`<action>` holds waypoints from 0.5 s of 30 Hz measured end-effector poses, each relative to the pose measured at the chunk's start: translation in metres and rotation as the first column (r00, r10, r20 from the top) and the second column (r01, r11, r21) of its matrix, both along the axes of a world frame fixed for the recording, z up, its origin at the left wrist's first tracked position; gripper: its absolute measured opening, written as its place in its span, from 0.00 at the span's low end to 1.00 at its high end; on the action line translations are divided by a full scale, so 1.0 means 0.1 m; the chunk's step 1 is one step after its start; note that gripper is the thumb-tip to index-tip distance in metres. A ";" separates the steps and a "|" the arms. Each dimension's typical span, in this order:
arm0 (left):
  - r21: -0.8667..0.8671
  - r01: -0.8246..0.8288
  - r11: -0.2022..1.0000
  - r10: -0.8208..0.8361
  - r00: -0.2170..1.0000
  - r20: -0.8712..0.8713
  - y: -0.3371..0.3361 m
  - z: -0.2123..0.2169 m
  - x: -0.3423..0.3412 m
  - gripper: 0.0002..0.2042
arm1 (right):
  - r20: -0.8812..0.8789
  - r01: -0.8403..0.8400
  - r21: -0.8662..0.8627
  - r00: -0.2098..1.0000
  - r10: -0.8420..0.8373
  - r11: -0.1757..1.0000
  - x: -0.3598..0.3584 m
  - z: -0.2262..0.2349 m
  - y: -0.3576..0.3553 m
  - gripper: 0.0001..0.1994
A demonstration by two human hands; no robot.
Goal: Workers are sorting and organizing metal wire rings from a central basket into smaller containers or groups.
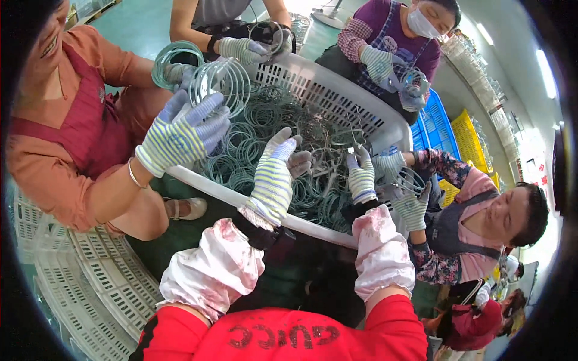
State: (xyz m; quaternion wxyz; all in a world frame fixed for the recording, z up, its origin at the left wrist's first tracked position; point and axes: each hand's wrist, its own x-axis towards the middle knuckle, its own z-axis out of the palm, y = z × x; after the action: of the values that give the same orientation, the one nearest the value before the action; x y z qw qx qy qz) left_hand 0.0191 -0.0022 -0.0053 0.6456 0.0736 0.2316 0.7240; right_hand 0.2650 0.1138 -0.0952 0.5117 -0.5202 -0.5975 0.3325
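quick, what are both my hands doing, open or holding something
Left hand: open, thumb and fingers apart over the crate, nothing seen in it.
Right hand: at a small shiny piece; whether gripped cannot be told.

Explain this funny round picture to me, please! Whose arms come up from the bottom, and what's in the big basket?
There's no robot here, just people. One wears a camera on their head, looking down, and its very wide lens bends straight things near the edge. The arms from the bottom are that person's own. Both hands wear striped gloves. The left hand is partly open over the heap. The right hand has its fingertips at a small shiny piece; I can't tell if it's gripped. The big pale basket is full of greenish rings. Other people are around it; the one on the left holds up bunches of rings.
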 end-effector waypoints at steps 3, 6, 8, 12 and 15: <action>-0.064 0.062 0.996 -0.068 0.994 -0.087 0.05 -0.01 0.09 0.20 | 0.109 0.030 0.074 0.993 -0.038 0.997 0.03 0.18 -0.14 0.20; -0.095 0.058 0.994 -0.069 0.991 -0.115 0.03 0.00 0.12 0.21 | 0.379 0.118 0.160 0.909 -0.171 0.980 0.03 0.31 -0.27 0.23; -0.092 0.067 0.994 -0.077 0.990 -0.116 0.02 -0.01 0.12 0.21 | 0.358 0.149 0.382 0.886 -0.295 0.912 -0.01 0.41 -0.34 0.26; -0.103 0.131 0.986 -0.147 0.974 -0.171 0.03 -0.02 0.19 0.25 | -0.141 0.100 0.169 0.987 -0.077 0.981 0.06 0.41 -0.42 0.22; -0.121 0.168 0.978 -0.198 0.930 -0.310 -0.03 0.00 0.18 0.31 | -0.493 -0.005 -0.097 0.869 -0.044 0.995 -0.05 0.48 -0.52 0.20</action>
State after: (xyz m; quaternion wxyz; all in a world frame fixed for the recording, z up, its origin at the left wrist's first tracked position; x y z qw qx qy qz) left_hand 0.0374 -0.0048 -0.0052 0.6669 0.1816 0.3588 0.6274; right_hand 0.2603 0.0620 -0.0471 0.6256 -0.4475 -0.4248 0.4774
